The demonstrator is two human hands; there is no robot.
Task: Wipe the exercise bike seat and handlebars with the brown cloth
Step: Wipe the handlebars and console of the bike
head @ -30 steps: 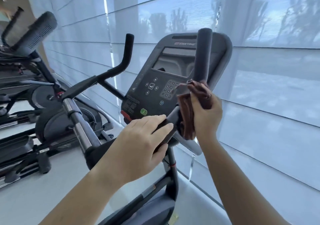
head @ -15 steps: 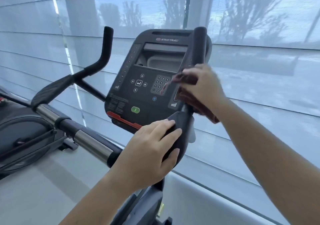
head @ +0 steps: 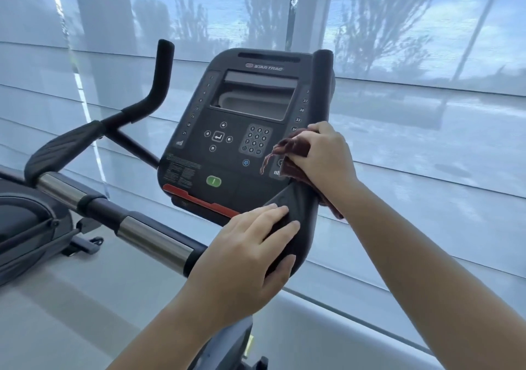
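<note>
Head view showed the exercise bike's handlebars [head: 94, 198] as the biggest thing before me: a rigid bar whose long axis ran from the left edge of the frame down toward the lower centre, with two upright horns pointing to the top of the frame on either side of the console [head: 242, 130]. I judged them stiff and fixed, so they could take firm rubbing without shifting. My left hand [head: 244, 258] lay curled over the dark bend of the right grip [head: 299, 207], fingers together, steadying it. My right hand [head: 324, 156] was closed around the right horn [head: 321, 85], pressing the brown cloth [head: 290, 153] against it at centre right of the frame. That cloth looked soft, light and limp, a frayed corner dangling leftward; bunching it in the palm seemed the best hold. No seat was in view.
</note>
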